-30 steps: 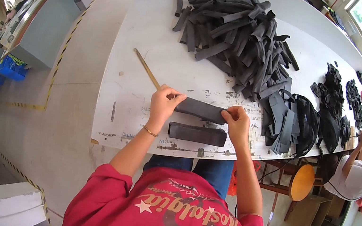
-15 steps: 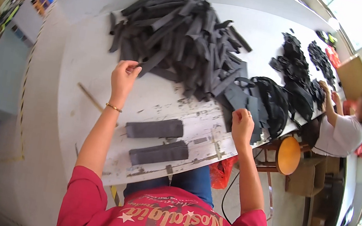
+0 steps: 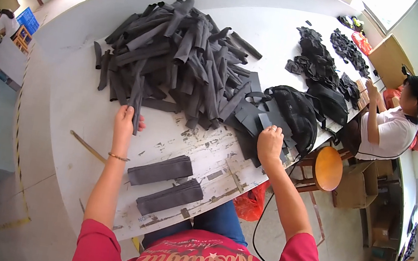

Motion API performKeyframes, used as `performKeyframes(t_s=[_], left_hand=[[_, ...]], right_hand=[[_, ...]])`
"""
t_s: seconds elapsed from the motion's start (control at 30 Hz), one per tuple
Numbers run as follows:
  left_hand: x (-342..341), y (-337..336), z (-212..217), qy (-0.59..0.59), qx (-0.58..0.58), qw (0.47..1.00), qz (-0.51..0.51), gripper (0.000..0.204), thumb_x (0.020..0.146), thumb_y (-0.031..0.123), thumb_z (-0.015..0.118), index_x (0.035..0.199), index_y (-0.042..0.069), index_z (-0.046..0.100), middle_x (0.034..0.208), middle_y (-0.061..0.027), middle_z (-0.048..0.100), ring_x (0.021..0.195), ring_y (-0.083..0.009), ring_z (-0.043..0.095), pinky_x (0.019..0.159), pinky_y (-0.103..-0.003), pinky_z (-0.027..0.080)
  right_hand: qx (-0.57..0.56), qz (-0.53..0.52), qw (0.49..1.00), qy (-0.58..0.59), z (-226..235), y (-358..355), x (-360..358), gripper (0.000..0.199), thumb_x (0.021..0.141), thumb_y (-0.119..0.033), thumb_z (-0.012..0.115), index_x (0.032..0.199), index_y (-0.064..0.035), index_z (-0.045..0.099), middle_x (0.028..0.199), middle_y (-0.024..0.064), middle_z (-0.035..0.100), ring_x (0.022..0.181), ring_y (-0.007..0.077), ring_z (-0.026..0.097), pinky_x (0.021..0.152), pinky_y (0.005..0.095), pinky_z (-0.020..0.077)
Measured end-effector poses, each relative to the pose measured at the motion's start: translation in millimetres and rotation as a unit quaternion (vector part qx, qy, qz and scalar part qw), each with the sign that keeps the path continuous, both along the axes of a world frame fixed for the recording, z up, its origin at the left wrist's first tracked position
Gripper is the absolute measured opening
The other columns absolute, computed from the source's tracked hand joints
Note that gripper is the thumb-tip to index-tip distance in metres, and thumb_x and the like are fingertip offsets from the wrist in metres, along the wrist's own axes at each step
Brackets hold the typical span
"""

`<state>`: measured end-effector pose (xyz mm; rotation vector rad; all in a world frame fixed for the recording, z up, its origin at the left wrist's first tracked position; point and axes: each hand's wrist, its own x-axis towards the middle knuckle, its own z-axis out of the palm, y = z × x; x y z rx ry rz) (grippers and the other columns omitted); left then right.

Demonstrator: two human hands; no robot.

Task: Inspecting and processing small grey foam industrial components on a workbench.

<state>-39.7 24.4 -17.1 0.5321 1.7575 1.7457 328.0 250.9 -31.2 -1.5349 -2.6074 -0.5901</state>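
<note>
The long white counter point(image 3: 85, 110) fills most of the view, its near edge scuffed and paint-worn. On it, the biggest thing is the heap of dark grey fabric strips point(image 3: 183, 54), lying crosswise in a loose mound toward the far side. To the right of the heap sit flat black cut pieces point(image 3: 252, 121) and a bundle of black mesh and strap parts point(image 3: 300, 112), with more black bundles further along, near a seated co-worker point(image 3: 392, 128) at the right end. A round wooden stool point(image 3: 328, 167) stands just off the counter's edge.

Compared with half a second ago, the left hand point(image 3: 124, 122) has come down off the heap to its near edge; its grip now pinches a single dark strip point(image 3: 137, 105) that hangs from the fingers onto the counter. The right hand point(image 3: 271, 141) remains on the black cut pieces, fingers curled and pressed down on them; whether it pinches one I cannot tell.

Two folded grey strips point(image 3: 164, 181) lie side by side near the person, as before. A thin wooden stick point(image 3: 87, 146) lies left of them.
</note>
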Motion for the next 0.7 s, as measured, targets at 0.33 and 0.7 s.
performKeyframes(t_s=[0.33, 0.7], left_hand=[[82, -42, 44, -0.363, 0.254, 0.896, -0.021, 0.024, 0.099, 0.011, 0.050, 0.117, -0.003, 0.052, 0.113, -0.0197, 0.062, 0.106, -0.0332, 0.062, 0.092, -0.047, 0.053], [121, -70, 87, -0.314, 0.252, 0.915, -0.031, 0.023, 0.095, 0.001, 0.052, 0.118, -0.003, 0.051, 0.119, -0.0161, 0.061, 0.113, -0.0375, 0.060, 0.095, -0.054, 0.053]], right_hand=[[-0.029, 0.122, 0.990, 0.062, 18, -12, 16, 0.024, 0.088, -0.024, 0.061, 0.096, -0.0011, 0.063, 0.102, 0.0133, 0.061, 0.099, 0.0278, 0.059, 0.081, 0.0388, 0.0485], [-0.003, 0.143, 0.985, 0.100, 10, -28, 13, 0.013, 0.085, -0.009, 0.053, 0.095, -0.0032, 0.060, 0.098, 0.0122, 0.061, 0.096, 0.0273, 0.060, 0.080, 0.0369, 0.0501]])
